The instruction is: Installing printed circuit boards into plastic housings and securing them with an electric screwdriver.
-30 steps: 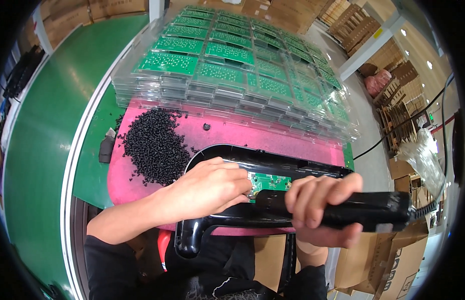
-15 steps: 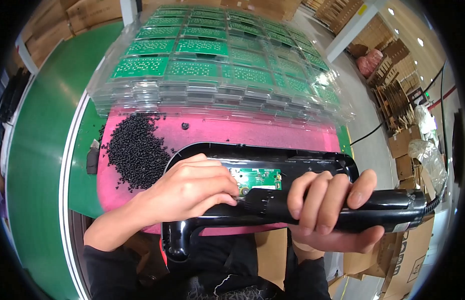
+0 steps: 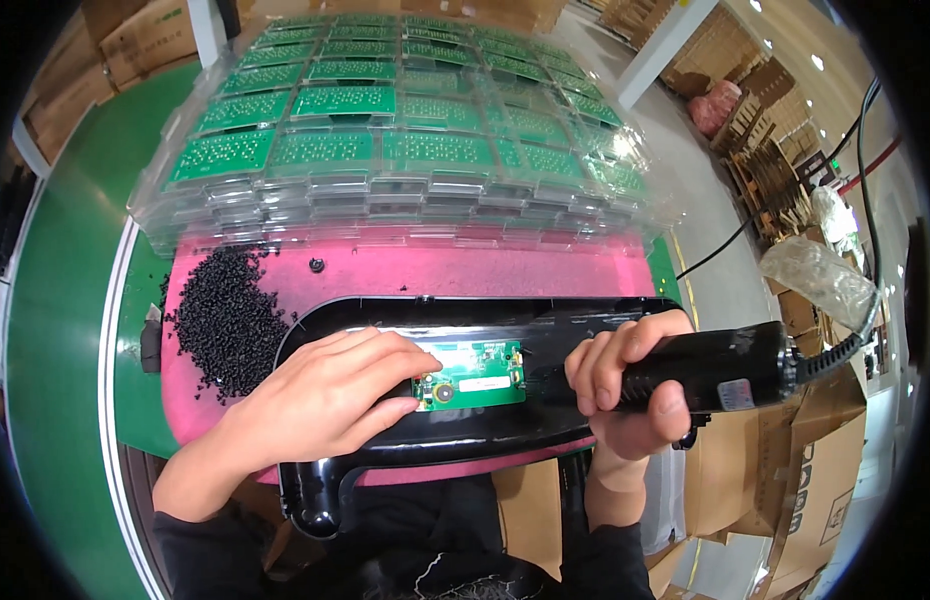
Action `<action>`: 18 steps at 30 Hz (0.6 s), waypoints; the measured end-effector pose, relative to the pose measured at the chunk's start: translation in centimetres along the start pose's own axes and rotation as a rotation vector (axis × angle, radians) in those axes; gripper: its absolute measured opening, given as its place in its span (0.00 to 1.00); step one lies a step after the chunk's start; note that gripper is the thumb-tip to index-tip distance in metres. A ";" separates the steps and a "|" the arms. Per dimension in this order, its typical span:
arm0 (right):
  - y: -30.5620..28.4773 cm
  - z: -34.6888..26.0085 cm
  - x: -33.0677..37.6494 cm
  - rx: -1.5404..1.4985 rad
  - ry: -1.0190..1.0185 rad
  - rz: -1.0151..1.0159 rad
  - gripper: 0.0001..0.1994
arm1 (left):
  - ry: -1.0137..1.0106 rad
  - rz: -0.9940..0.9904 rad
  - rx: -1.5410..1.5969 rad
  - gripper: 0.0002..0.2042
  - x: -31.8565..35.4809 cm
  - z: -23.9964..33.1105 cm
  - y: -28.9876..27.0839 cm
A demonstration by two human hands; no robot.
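Note:
My right hand [image 3: 630, 375] is wrapped round a black electric screwdriver [image 3: 720, 365] with a coiled cable. Its tip end points left toward the right end of a green circuit board [image 3: 480, 380]; whether it touches is too dark to tell. The board lies inside a long black plastic housing [image 3: 485, 435] with a short leg at lower left. At the board's left end is my left hand [image 3: 335, 390], palm down, fingers stretched and thumb apart. Its fingertips touch or nearly touch the board's edge, and nothing shows held between them.
A pink mat [image 3: 385, 262] lies under the housing. Left on it is a heap of small black screws [image 3: 225, 320], with a small dark round part [image 3: 317, 265] nearby. Behind stand stacked clear trays [image 3: 415, 205] of green circuit boards. Cardboard boxes [image 3: 825, 460] stand at right.
The screwdriver has shifted from crossing the board's lower edge to the board's right end. My left fingers have come away from its tip and opened, baring more of the board. The whole view has shifted slightly.

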State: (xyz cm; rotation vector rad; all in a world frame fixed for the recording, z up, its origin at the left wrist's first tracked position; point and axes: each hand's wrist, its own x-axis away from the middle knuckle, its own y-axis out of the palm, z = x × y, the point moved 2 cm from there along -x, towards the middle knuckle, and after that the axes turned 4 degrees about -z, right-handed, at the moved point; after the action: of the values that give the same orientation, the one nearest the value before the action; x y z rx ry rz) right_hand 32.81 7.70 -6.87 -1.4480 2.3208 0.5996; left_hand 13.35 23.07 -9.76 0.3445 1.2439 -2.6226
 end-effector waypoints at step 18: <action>-0.7 1.2 -0.9 -0.171 0.123 -0.136 0.23 | 0.008 0.292 -0.114 0.09 0.5 -0.5 -1.1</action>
State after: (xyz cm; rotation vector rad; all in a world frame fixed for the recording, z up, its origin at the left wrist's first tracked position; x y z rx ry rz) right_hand 33.89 8.75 -7.54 -1.7506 2.2853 0.7031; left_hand 12.62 24.05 -9.44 0.4772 1.2348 -2.2977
